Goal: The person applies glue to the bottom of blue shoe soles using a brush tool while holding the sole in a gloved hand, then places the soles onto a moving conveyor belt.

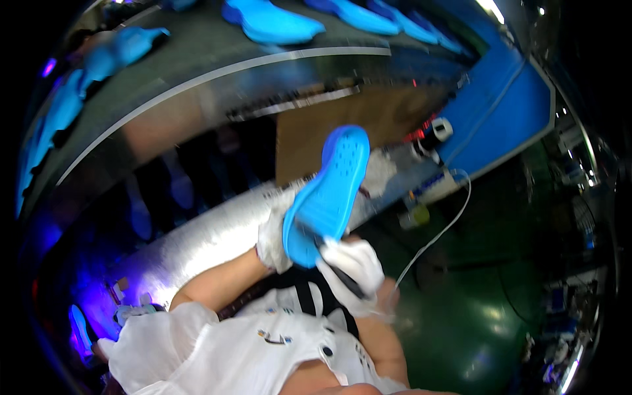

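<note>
A bright blue shoe sole (332, 187) is held up in front of my body, its hollow inner face towards me and small holes at its far end. My left hand (271, 240), in a white glove, grips its left edge near the heel. My right hand (359, 266), also white-gloved, is closed round a dark-handled brush (347, 282) at the near end of the sole. The brush tip is blurred and seems to touch the inside of the heel; its exact contact cannot be made out.
Several blue soles (270, 23) lie along a dark curved conveyor belt (197, 62). Below it are a metal ledge (204, 227) and a cardboard sheet (293, 138). A white cable (431, 240) hangs at the right beside a blue panel (507, 99). Another sole (80, 329) stands at lower left.
</note>
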{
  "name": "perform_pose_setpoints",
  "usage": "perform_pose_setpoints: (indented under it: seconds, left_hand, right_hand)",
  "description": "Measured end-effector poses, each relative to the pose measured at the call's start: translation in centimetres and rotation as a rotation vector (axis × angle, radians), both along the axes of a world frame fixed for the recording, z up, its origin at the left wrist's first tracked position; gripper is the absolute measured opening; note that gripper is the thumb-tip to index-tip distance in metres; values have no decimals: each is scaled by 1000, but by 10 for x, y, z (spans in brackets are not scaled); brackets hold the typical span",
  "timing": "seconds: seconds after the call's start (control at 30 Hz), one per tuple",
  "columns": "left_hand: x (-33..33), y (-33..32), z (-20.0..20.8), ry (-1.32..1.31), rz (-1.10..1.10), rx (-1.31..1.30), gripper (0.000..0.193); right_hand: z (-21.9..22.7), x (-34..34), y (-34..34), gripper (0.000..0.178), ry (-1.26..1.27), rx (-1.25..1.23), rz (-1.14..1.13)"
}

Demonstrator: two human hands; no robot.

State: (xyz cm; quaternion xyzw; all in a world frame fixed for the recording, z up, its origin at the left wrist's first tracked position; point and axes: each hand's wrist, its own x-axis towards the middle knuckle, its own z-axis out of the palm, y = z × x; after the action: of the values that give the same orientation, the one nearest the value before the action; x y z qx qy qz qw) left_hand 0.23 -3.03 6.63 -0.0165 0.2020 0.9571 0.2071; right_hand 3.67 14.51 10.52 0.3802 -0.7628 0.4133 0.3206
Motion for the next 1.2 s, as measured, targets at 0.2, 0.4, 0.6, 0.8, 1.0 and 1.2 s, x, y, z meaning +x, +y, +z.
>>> perform_pose_setpoints:
  seconds: [0.2, 0.4, 0.6, 0.8, 1.0, 1.2]
  left_hand:
    - [-26, -102, 100, 597, -92, -61, 103]
    - [-84, -220, 236, 74, -237, 1854, 66]
    - [-107, -209, 263, -159, -214, 3321, 48]
    - [-84, -205, 240, -360, -511, 2956, 17]
    - [16, -115, 176, -1642, -1953, 3196, 14]
    - [73, -58, -36, -2145, -1703, 3450, 24]
  right_hand:
    - [11, 24, 28, 26, -318, -589, 92]
    - [-6, 14, 15, 22, -438, -502, 120]
    - [-20, 15, 21, 20, -650, -526, 111]
    - [-21, 14, 17, 22, -496, -387, 102]
    - [-38, 14, 39, 25, -758, -801, -100]
    - [-51, 4, 32, 23, -808, -895, -158]
